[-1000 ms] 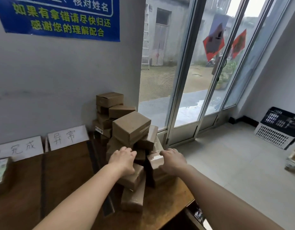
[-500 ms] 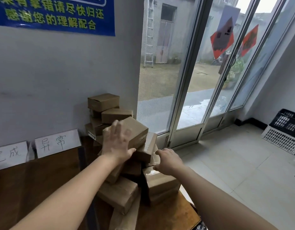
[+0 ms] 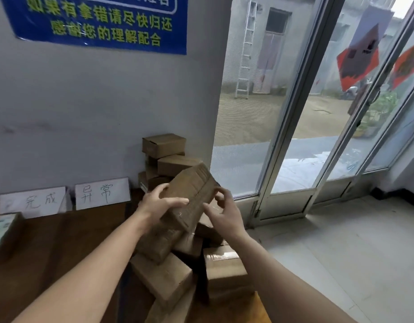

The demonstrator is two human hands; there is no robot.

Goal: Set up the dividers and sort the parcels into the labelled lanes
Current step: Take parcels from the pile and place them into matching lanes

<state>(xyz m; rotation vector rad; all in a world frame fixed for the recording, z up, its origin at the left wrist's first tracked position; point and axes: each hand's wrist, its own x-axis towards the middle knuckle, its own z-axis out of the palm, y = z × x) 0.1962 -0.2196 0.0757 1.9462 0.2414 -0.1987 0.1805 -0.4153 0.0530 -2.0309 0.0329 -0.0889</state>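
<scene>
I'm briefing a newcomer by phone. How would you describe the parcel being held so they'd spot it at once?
Find the glass door on the right; left of it, brown cardboard parcels lie heaped on the wooden table against the grey wall. The tilted box above that heap is the one: it alone is off the pile, held in the left grip.

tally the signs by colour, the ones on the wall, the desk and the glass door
white labels: 2
blue poster: 1
red diamonds: 2
total: 5
</scene>
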